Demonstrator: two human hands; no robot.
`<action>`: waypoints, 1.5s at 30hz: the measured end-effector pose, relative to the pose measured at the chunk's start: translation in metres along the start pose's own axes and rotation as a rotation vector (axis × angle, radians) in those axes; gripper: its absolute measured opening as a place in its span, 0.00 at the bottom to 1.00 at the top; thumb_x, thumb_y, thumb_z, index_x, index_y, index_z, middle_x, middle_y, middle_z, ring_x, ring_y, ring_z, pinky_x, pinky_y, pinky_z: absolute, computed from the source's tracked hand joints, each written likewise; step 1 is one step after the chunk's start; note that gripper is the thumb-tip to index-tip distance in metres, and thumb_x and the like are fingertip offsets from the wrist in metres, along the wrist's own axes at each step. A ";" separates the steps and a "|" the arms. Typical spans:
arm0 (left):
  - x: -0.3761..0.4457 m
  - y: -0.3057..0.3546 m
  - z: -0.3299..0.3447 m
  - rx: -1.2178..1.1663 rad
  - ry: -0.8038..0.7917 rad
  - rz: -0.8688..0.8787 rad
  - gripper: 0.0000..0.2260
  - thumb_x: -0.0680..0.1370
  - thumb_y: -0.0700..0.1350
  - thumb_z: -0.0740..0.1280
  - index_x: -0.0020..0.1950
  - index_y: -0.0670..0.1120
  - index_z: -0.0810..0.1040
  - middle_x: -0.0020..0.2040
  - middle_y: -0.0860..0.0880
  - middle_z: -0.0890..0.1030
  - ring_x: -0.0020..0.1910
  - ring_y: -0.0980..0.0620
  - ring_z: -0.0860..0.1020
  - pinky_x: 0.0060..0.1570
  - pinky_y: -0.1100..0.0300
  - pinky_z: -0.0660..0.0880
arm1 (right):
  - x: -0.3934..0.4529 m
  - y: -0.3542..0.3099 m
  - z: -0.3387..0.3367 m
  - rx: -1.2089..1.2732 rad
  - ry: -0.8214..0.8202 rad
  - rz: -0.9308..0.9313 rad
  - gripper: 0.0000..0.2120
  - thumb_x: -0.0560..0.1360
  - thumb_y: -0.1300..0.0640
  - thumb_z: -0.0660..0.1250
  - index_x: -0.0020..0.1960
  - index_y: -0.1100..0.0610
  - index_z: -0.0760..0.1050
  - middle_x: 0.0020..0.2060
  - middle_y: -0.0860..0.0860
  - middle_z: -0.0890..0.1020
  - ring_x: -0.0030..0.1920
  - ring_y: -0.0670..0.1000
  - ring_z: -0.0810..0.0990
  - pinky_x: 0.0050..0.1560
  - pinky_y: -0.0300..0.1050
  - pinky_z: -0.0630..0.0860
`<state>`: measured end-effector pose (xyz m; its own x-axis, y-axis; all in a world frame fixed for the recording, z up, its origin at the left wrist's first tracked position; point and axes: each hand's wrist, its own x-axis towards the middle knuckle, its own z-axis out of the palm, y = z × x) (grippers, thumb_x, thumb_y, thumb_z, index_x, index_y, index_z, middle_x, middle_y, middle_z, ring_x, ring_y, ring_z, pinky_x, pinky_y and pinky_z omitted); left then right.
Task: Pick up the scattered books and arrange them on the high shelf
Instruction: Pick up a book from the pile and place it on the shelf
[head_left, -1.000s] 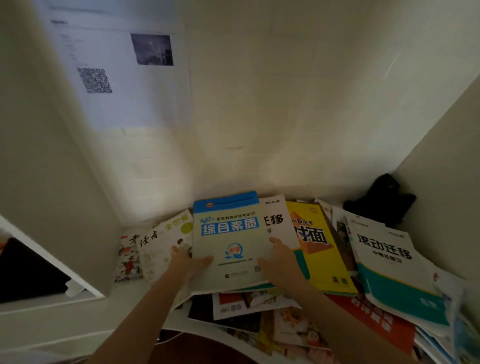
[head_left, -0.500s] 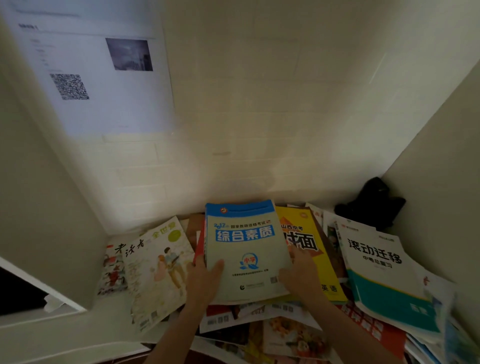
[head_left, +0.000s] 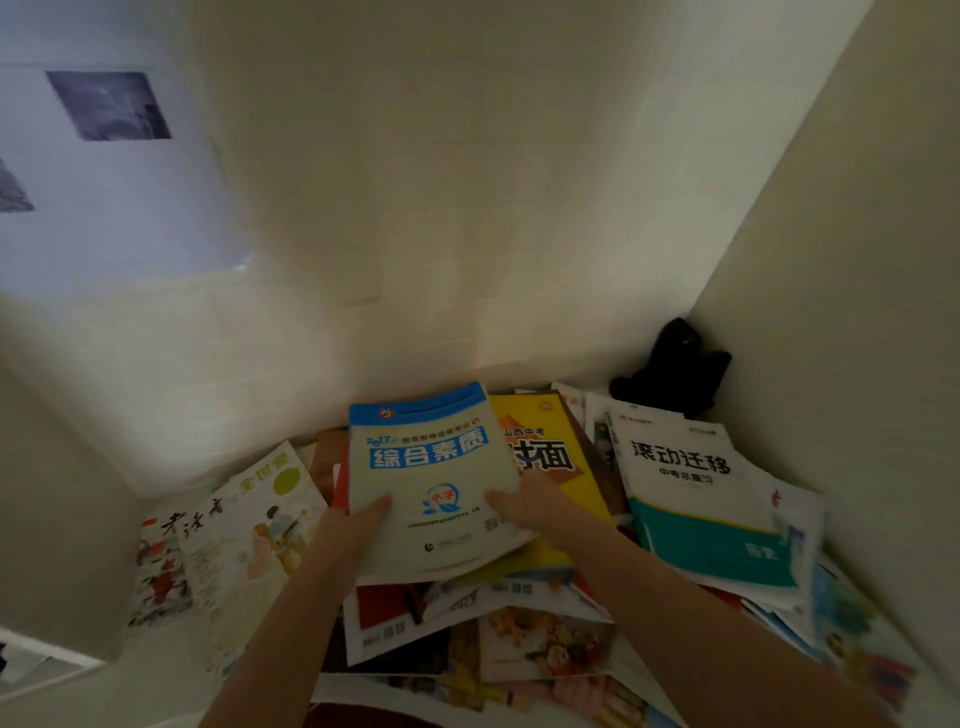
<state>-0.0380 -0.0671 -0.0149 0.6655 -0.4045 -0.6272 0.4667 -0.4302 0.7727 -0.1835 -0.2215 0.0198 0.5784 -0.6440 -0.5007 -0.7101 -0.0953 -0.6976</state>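
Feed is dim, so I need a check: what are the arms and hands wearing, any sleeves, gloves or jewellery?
Both forearms are bare up to the frame edge: no sleeves visible. The left hand and right hand wear no gloves. No watch, bracelet or ring shows, though the dim, soft picture could hide a small one.

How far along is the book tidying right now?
Done: little shows as arranged; nothing stands upright. In hand: the left hand and right hand grip the blue-topped book by its near edge, over the pile. Left: the yellow book, the white-and-teal book, the illustrated magazine and the loose booklets in front lie overlapped and askew.
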 end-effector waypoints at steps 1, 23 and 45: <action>-0.007 0.006 0.006 -0.013 -0.007 0.002 0.14 0.76 0.45 0.70 0.59 0.40 0.77 0.48 0.42 0.81 0.41 0.45 0.80 0.36 0.54 0.76 | -0.005 0.003 -0.008 0.048 -0.016 -0.025 0.18 0.79 0.55 0.64 0.68 0.58 0.70 0.63 0.55 0.78 0.61 0.55 0.77 0.58 0.45 0.76; -0.070 0.001 0.310 0.494 -0.302 0.138 0.24 0.78 0.48 0.67 0.70 0.39 0.67 0.68 0.41 0.72 0.63 0.42 0.75 0.60 0.51 0.75 | -0.051 0.256 -0.217 0.511 0.207 0.117 0.12 0.74 0.61 0.70 0.57 0.58 0.77 0.51 0.56 0.84 0.51 0.56 0.84 0.54 0.57 0.80; -0.082 0.047 0.262 -0.009 -0.488 -0.063 0.24 0.70 0.46 0.76 0.64 0.45 0.74 0.55 0.44 0.83 0.50 0.44 0.82 0.44 0.49 0.82 | -0.061 0.193 -0.229 0.828 0.097 0.038 0.21 0.70 0.53 0.72 0.61 0.51 0.71 0.51 0.57 0.83 0.51 0.62 0.82 0.48 0.57 0.80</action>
<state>-0.2229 -0.2658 0.0471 0.2864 -0.7100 -0.6433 0.5035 -0.4597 0.7316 -0.4474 -0.3745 0.0332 0.4959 -0.7017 -0.5116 -0.1815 0.4923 -0.8513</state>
